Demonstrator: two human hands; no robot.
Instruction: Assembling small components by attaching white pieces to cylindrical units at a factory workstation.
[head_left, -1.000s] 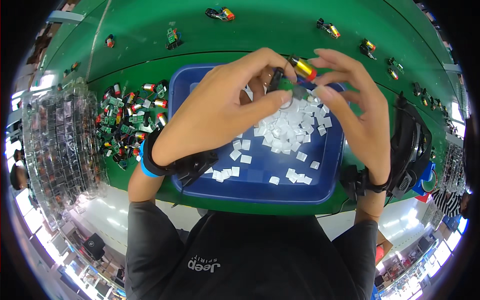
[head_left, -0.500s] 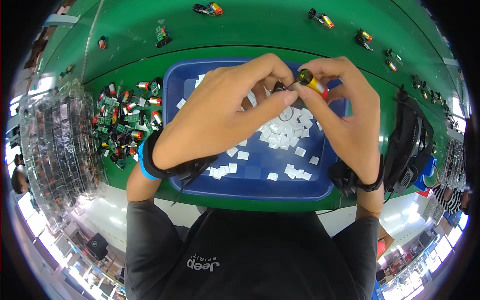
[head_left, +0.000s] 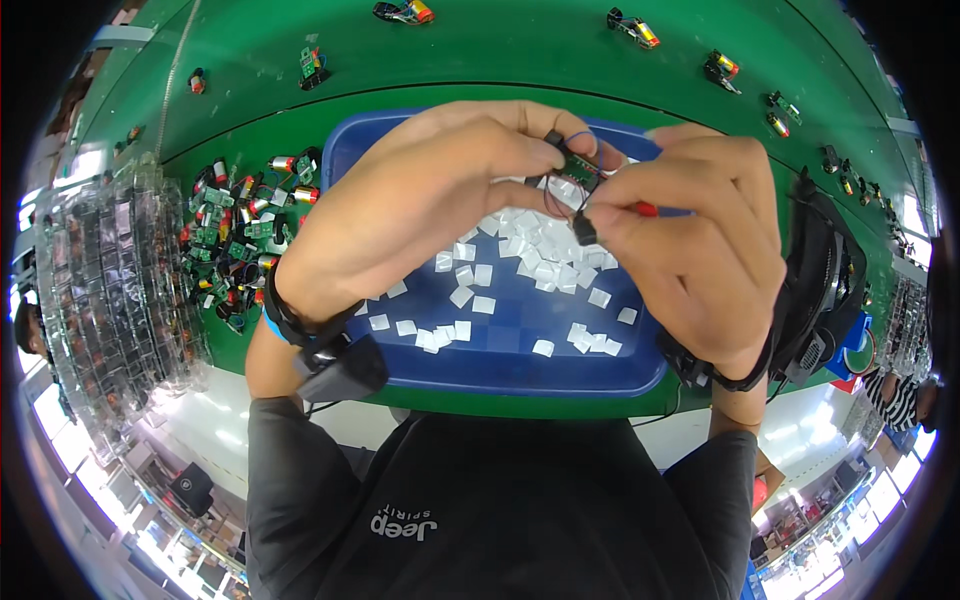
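Observation:
Above a blue plastic tray (head_left: 500,376), my left hand (head_left: 450,165) is closed on the edge of a small green circuit board (head_left: 580,168) with black parts. Thin wires run from the board to my right hand (head_left: 695,225), whose thumb and fingertips pinch a small black part (head_left: 585,230). The red end of a cylindrical battery (head_left: 647,209) peeks out between the right fingers; the rest of it is hidden. Beneath both hands, many loose white square pads (head_left: 545,245) are scattered in the tray.
Left of the tray lies a heap of boards with batteries (head_left: 245,225), beside stacked clear plastic trays (head_left: 115,290). More wired assemblies (head_left: 635,28) are spaced along the green table's far side. A black bag-like object (head_left: 815,280) stands at the right.
The battery's yellow side has turned out of sight within my right hand, and the black part has come into view at its fingertips. My left hand has rotated, exposing the circuit board.

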